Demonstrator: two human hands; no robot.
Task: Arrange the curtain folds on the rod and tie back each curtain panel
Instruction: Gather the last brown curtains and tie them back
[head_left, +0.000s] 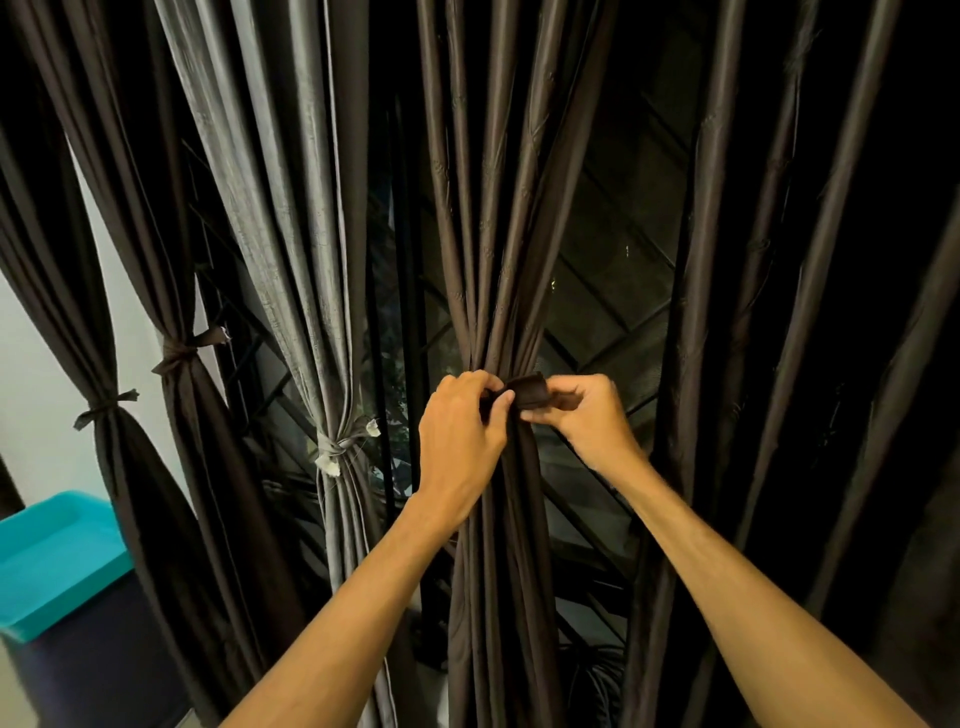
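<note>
From the head view, both hands are working at the waist of the brown panel (498, 322), which is hanging at the middle of the window, its folds gathered into a narrow bundle. The left hand (460, 436) is closing around the bundle, thumb and fingers pinching one end of the tie (527, 392). The right hand (582, 410) is pinching the other end of that dark strip between thumb and fingertips, so the tie is running between the two hands, across the front of the gathered cloth.

The fabric is looking soft, limp and slightly glossy, so it is likely sliding easily and spreading again if let go; it is best held just where the folds are squeezed together. The tie seems a light, floppy band, best gripped near its ends to pull a knot tight.

Toward the window's left edge, a grey panel (291, 249) and two more brown ones are already hanging tied.
</note>
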